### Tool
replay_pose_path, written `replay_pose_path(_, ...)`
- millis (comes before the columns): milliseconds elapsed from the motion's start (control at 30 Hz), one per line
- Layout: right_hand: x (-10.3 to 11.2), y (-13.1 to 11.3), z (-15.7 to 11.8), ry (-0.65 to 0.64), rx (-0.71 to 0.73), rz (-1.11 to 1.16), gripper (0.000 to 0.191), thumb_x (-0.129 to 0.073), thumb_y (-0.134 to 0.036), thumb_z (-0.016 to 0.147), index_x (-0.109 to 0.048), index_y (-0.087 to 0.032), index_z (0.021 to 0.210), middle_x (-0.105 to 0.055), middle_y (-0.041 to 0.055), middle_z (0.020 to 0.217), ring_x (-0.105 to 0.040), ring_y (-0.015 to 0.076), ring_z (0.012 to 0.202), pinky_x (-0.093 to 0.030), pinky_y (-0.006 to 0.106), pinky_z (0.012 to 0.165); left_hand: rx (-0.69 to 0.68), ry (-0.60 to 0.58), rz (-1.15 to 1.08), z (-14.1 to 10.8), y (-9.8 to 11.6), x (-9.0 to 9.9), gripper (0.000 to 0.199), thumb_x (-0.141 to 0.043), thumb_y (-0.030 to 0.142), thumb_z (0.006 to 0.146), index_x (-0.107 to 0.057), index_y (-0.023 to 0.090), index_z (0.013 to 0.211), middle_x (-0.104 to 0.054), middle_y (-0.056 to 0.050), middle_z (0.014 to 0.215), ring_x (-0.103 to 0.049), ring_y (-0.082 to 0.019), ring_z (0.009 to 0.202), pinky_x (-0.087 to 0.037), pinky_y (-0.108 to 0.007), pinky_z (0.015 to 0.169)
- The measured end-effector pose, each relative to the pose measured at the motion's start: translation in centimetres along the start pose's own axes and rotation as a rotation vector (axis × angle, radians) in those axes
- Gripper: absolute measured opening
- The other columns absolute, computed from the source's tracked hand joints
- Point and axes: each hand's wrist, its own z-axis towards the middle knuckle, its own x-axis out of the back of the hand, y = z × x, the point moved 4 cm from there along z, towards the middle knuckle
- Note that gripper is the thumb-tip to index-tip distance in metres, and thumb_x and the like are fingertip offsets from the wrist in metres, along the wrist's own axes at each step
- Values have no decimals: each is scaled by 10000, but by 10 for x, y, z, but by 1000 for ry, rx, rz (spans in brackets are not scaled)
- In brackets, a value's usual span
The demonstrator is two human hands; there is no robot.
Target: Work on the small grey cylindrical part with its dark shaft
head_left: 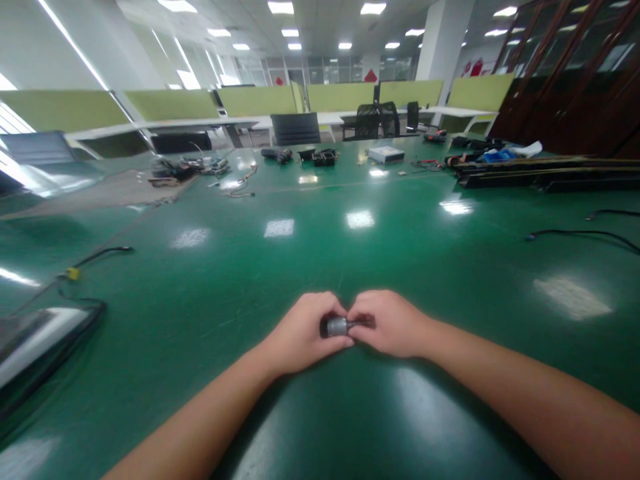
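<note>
A small grey metal cylinder (337, 326) with a dark end lies between my two hands, low over the green table (225, 267). My left hand (303, 331) is closed round its left end, with the thumb below and the fingers above. On the other side, my right hand (395, 323) pinches a thin dark part sticking out of the cylinder's right end. My fingertips hide some of both ends, so the exact kind of cylinder cannot be made out.
At left are a dark-edged flat panel (43, 340) and a black cable (105, 252). Another cable (575, 233) lies right. Farther back are a silver box (386, 155), dark small parts (324, 157), a pile of electronics (187, 168) and long dark strips (545, 175).
</note>
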Motion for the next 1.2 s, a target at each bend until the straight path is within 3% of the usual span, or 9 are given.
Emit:
replay_pose_path(100, -1, 0, 0, 1, -6, 8, 87, -693, -231, 840, -740, -183, 895, -694, 26, 843, -604, 151, 774, -419, 260, 707, 0, -4, -30, -1, 0, 1, 393, -789, 502, 768, -666, 202, 992, -681, -30, 902, -619, -199, 825, -448, -307, 757)
replay_pose_path(233, -1, 0, -1, 18, 10, 26, 90, -689, -212, 829, -738, -182, 899, -685, 19, 825, -592, 140, 748, -414, 254, 696, -3, -4, -19, -1, 0, 2, 242, -704, 420, 869, -674, 207, 978, -690, -28, 904, -628, -192, 833, -451, -318, 788)
replay_pose_path(633, 0, 1, -2, 11, 15, 41, 97, -704, -224, 824, -738, -181, 904, -665, 9, 801, -566, 127, 716, -396, 243, 665, -6, -20, -4, -1, -2, -1, 248, -763, 400, 823, -648, 198, 908, -665, -13, 867, -617, -192, 817, -415, -315, 785)
replay_pose_path(1200, 12, 3, -7, -68, -27, 15, 86, -706, -216, 804, -725, -182, 880, -650, -6, 776, -551, 108, 671, -385, 220, 619, 5, -31, 2, -7, -4, 1, 263, -772, 390, 820, -646, 203, 955, -667, -17, 913, -614, -201, 861, -408, -333, 826)
